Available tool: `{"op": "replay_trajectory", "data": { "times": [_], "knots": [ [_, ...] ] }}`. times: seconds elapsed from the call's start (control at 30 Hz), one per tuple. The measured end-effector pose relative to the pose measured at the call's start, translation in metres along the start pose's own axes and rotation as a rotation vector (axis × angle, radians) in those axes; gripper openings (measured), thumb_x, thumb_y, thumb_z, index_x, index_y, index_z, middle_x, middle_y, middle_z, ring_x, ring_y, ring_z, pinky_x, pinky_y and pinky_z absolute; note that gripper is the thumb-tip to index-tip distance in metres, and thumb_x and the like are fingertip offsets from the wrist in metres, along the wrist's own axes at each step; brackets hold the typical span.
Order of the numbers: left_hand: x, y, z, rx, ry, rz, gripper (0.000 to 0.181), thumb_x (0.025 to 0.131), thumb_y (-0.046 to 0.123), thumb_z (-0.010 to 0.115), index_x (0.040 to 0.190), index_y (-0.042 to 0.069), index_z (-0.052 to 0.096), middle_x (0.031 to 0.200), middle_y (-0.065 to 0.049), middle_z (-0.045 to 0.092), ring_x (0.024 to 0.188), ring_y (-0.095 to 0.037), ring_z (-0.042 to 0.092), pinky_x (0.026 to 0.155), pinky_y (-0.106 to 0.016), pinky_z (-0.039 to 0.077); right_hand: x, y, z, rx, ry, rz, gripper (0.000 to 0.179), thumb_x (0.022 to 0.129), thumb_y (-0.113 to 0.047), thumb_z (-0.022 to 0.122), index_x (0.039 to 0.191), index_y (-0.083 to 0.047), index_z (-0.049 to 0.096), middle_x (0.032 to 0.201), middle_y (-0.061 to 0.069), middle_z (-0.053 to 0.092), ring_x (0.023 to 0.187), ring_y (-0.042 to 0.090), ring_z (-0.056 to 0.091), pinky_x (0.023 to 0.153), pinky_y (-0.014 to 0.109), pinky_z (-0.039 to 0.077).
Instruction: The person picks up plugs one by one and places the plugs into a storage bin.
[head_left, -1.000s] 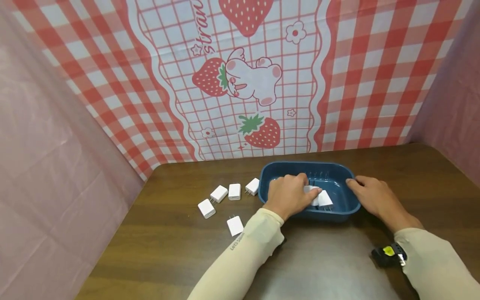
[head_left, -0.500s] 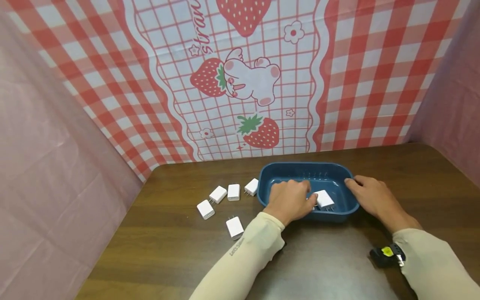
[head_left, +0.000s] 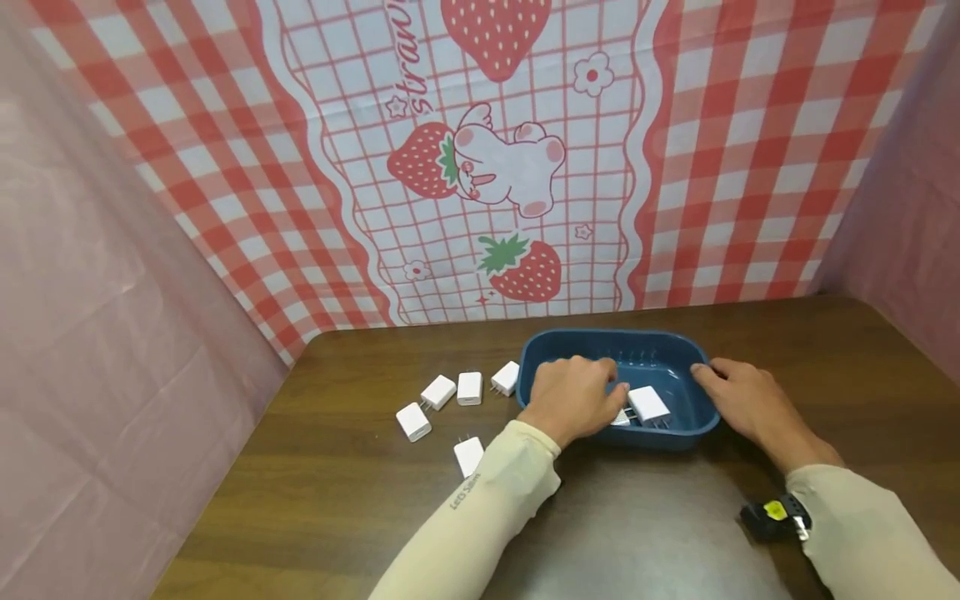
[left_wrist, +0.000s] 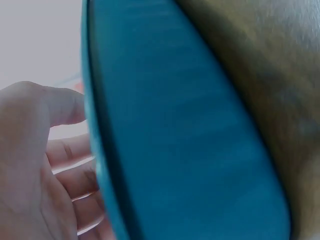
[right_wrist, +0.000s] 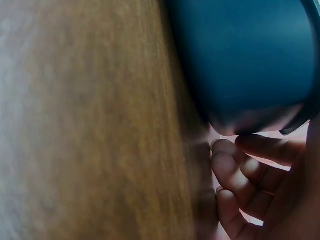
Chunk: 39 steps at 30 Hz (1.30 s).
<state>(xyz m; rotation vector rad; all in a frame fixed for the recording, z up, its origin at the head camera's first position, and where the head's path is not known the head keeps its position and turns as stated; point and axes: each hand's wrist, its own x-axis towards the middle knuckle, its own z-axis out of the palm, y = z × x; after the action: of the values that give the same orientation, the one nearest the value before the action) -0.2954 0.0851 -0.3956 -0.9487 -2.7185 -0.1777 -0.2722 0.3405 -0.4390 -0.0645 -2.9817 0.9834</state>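
A blue plastic basin [head_left: 600, 340] stands on the table in the head view. Inside it, one white charger plug [head_left: 648, 406] lies with its prongs showing, and part of another white charger plug [head_left: 621, 417] shows beside my left thumb. My left hand [head_left: 573, 398] reaches over the near left rim into the basin, fingers bent loosely downward; in the left wrist view the basin wall [left_wrist: 175, 130] hides the fingertips. At the right end, my right hand [head_left: 757, 404] holds the rim, thumb on top; its other fingers [right_wrist: 230, 172] bend beside the outer end wall in the right wrist view.
Left of the basin lie several loose white charger plugs [head_left: 469, 388] on the brown wooden table [head_left: 315, 500]. The nearest charger plug [head_left: 469, 457] lies against the left sleeve's outline. A checked strawberry cloth [head_left: 750, 167] hangs behind the table's back edge.
One second ago my left hand held a white charger plug inside the basin; it has let go, and the plug lies lower beside the other. My right hand stays on the rim.
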Motion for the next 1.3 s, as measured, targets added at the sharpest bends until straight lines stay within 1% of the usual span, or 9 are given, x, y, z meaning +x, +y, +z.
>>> {"op": "replay_trajectory", "data": {
  "times": [0.23,0.43,0.53,0.7,0.83,0.93,1.0,1.1,1.3],
  "knots": [
    [-0.003,-0.013,-0.01,0.073,0.059,0.008,0.029,0.099,0.046,0.056,0.108,0.026,0.075,0.073,0.01,0.069,0.057,-0.008,0.059,0.042,-0.026,0.039,-0.002,0.002,0.002,0.012,0.015,-0.005,0.074,0.106,-0.049,0.033,0.141,0.016,0.038,0.13,0.04,0.048,0.103,0.049,0.053,0.089,0.067,0.045],
    [-0.006,-0.022,-0.018,0.108,0.064,-0.021,0.03,0.099,0.047,0.055,0.11,0.027,0.075,0.082,0.009,0.073,0.062,-0.012,0.064,0.043,-0.029,0.043,-0.003,0.002,-0.002,0.004,0.012,0.003,0.078,0.105,-0.052,0.032,0.14,0.017,0.038,0.13,0.041,0.047,0.104,0.051,0.052,0.089,0.07,0.043],
    [-0.01,-0.029,-0.02,0.127,0.093,-0.031,0.03,0.098,0.047,0.056,0.108,0.026,0.076,0.077,0.009,0.072,0.059,-0.014,0.064,0.042,-0.03,0.043,-0.002,0.001,-0.001,-0.006,0.013,0.007,0.078,0.105,-0.053,0.032,0.14,0.017,0.039,0.13,0.041,0.047,0.105,0.051,0.052,0.09,0.07,0.042],
    [-0.019,-0.044,-0.023,0.121,0.137,-0.051,0.028,0.097,0.046,0.059,0.104,0.025,0.076,0.069,0.008,0.068,0.052,-0.014,0.061,0.04,-0.029,0.039,-0.001,0.0,0.0,-0.01,0.005,0.003,0.078,0.105,-0.053,0.032,0.14,0.017,0.039,0.13,0.041,0.047,0.105,0.052,0.052,0.09,0.07,0.042],
    [-0.027,-0.058,-0.024,0.095,0.209,-0.067,0.024,0.096,0.041,0.061,0.095,0.023,0.076,0.066,0.008,0.066,0.05,-0.014,0.059,0.04,-0.03,0.039,-0.001,0.0,0.0,0.005,0.0,0.0,0.079,0.105,-0.053,0.031,0.14,0.018,0.038,0.132,0.042,0.046,0.107,0.052,0.051,0.091,0.07,0.041],
    [-0.033,-0.071,-0.023,0.089,0.28,-0.083,0.021,0.095,0.038,0.062,0.09,0.021,0.074,0.066,0.008,0.066,0.052,-0.016,0.06,0.043,-0.033,0.042,-0.001,0.0,0.0,0.011,-0.001,-0.007,0.079,0.105,-0.053,0.031,0.141,0.018,0.037,0.132,0.042,0.045,0.108,0.053,0.05,0.091,0.07,0.041],
    [-0.038,-0.079,-0.023,0.09,0.309,-0.1,0.02,0.094,0.037,0.064,0.088,0.02,0.073,0.067,0.007,0.066,0.053,-0.018,0.061,0.043,-0.036,0.044,-0.001,0.001,0.0,0.01,-0.001,-0.011,0.079,0.106,-0.052,0.031,0.141,0.018,0.036,0.133,0.042,0.045,0.109,0.053,0.05,0.092,0.071,0.04],
    [-0.044,-0.089,-0.024,0.088,0.3,-0.138,0.019,0.094,0.036,0.065,0.089,0.02,0.074,0.068,0.005,0.068,0.054,-0.02,0.062,0.045,-0.037,0.045,-0.001,0.001,-0.001,0.012,-0.009,-0.008,0.08,0.105,-0.053,0.03,0.142,0.018,0.035,0.134,0.043,0.044,0.111,0.055,0.049,0.092,0.071,0.039],
    [-0.054,-0.104,-0.023,0.066,0.225,-0.228,0.02,0.094,0.035,0.064,0.093,0.019,0.076,0.075,0.001,0.072,0.059,-0.022,0.064,0.048,-0.039,0.047,0.0,0.002,0.001,0.014,-0.014,-0.008,0.08,0.106,-0.053,0.03,0.142,0.018,0.035,0.134,0.042,0.044,0.111,0.054,0.049,0.093,0.071,0.039]
  ]
}}
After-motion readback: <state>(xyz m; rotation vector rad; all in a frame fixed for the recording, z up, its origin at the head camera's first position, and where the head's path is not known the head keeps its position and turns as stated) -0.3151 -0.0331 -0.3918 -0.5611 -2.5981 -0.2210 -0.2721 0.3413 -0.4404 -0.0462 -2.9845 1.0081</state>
